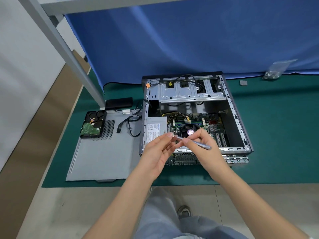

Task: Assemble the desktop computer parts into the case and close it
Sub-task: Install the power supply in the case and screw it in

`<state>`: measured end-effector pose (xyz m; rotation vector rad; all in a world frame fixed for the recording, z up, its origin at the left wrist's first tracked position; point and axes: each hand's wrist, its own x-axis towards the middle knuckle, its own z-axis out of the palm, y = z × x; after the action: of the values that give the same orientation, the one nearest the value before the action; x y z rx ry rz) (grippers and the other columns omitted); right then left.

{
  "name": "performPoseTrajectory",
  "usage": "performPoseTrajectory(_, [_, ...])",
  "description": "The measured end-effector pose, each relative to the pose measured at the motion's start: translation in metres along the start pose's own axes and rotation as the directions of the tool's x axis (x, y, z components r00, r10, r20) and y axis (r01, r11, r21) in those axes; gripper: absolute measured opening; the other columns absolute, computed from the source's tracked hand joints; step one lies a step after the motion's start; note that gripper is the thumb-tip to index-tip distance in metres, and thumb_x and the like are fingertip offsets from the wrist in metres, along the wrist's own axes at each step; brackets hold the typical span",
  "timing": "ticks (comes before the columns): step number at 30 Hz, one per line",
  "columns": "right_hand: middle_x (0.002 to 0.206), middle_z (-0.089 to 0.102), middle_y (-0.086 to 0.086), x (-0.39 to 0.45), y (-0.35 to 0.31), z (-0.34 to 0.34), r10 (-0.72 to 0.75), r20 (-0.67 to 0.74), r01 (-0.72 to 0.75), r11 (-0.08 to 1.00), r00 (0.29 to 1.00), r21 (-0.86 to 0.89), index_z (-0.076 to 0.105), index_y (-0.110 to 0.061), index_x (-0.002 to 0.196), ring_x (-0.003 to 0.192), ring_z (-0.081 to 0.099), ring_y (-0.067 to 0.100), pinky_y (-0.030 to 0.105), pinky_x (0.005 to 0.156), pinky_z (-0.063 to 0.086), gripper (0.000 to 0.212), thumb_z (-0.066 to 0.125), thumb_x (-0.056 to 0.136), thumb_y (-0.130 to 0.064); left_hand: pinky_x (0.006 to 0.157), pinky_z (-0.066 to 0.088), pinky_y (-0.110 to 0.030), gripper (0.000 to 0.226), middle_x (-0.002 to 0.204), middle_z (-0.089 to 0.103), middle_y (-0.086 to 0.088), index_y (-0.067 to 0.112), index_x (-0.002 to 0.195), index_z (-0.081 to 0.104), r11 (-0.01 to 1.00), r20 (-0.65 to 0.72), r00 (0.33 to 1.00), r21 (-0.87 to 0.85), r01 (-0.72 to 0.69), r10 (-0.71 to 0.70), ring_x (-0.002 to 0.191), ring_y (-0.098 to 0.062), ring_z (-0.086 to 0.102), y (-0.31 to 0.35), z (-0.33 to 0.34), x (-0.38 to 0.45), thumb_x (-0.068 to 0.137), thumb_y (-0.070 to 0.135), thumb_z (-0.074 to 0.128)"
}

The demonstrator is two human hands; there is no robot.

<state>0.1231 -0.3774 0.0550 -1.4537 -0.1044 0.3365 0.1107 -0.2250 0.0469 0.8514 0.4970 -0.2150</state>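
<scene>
Screwdriver [193, 142] in right hand [202, 144] (tip at left hand [160, 149]), above case [241, 118].

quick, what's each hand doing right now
Left hand: pinching a small screw at the screwdriver's tip.
Right hand: grip closed around the silver screwdriver.

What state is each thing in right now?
Case: lying on its side, open, panel off.
Side panel: flat on the mat, left of the case.
Hard drive: not installed, resting on the panel.
Left hand: pinches a screw.
Right hand: grips the screwdriver.
</scene>
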Motion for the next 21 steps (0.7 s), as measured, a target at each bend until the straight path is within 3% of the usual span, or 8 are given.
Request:
performPoseTrajectory(2, [0.083, 0.074, 0.009, -0.001, 0.0, 0.0, 0.006, -0.007, -0.006, 1.0, 1.0, -0.017, 0.052, -0.015, 0.083, 0.095, 0.069, 0.023, 0.021, 0.082, 0.05, 0.013, 0.062, 0.091, -0.012, 0.06, 0.053, -0.017, 0.028, 0.081, 0.072, -0.009, 0.001, 0.094, 0.066, 1.0, 0.003, 1.0, 0.007, -0.001, 0.001, 0.069, -0.014, 0.07, -0.002, 0.0, -0.002, 0.071, 0.017, 0.071])
performPoseTrajectory(8, [0.082, 0.074, 0.009, -0.008, -0.001, -0.002, 0.027, -0.036, -0.029, 0.998, 0.999, -0.05, 0.053, -0.015, 0.082, 0.095, 0.062, 0.044, 0.054, 0.091, 0.044, 0.013, 0.064, 0.09, -0.014, 0.064, 0.054, -0.018, 0.028, 0.084, 0.073, -0.011, 0.002, 0.094, 0.067, 0.999, -0.01, 1.0, 0.052, 0.005, -0.004, 0.074, -0.017, 0.071, -0.005, -0.001, -0.006, 0.071, 0.017, 0.072])
performPoseTrajectory(11, [0.077, 0.074, 0.007, -0.01, -0.003, -0.001, 0.03, -0.067, -0.035, 0.997, 0.997, -0.073, 0.056, -0.013, 0.081, 0.098, 0.066, 0.026, 0.04, 0.095, 0.046, 0.012, 0.067, 0.088, -0.014, 0.066, 0.055, -0.019, 0.029, 0.083, 0.073, -0.008, 0.004, 0.094, 0.069, 0.996, -0.038, 0.999, 0.089, -0.002, 0.005, 0.072, -0.012, 0.069, -0.007, -0.001, -0.006, 0.069, 0.018, 0.074])
performPoseTrajectory(15, [0.07, 0.072, 0.007, -0.012, -0.006, -0.003, 0.054, -0.129, -0.061, 0.997, 0.99, -0.054, 0.065, -0.01, 0.082, 0.067, 0.07, 0.014, 0.017, 0.064, 0.05, 0.01, 0.075, 0.08, -0.01, 0.062, 0.054, -0.017, 0.021, 0.08, 0.072, -0.004, 0.008, 0.083, 0.075, 0.998, -0.137, 0.99, 0.064, -0.014, 0.022, 0.068, -0.008, 0.067, -0.009, -0.005, -0.005, 0.063, 0.014, 0.077])
performPoseTrajectory(19, [0.071, 0.071, 0.003, -0.013, -0.002, 0.001, 0.146, -0.15, -0.158, 0.984, 0.978, -0.076, 0.068, -0.015, 0.085, 0.057, 0.067, 0.017, 0.02, 0.048, 0.047, 0.005, 0.073, 0.083, -0.013, 0.064, 0.053, -0.016, 0.011, 0.079, 0.073, -0.003, 0.009, 0.082, 0.074, 0.993, -0.181, 0.982, 0.114, -0.028, 0.049, 0.07, -0.008, 0.068, -0.013, -0.012, -0.009, 0.071, 0.007, 0.076])
performPoseTrajectory(21, [0.061, 0.064, -0.002, -0.014, 0.006, 0.005, 0.194, -0.12, -0.207, 0.971, 0.974, -0.115, 0.065, -0.015, 0.087, 0.044, 0.057, 0.015, 0.021, 0.043, 0.042, 0.004, 0.067, 0.088, -0.018, 0.063, 0.053, -0.016, 0.012, 0.077, 0.073, -0.003, 0.007, 0.085, 0.071, 0.993, -0.221, 0.974, 0.115, -0.031, 0.056, 0.069, -0.008, 0.068, -0.015, -0.015, -0.01, 0.075, 0.002, 0.074])
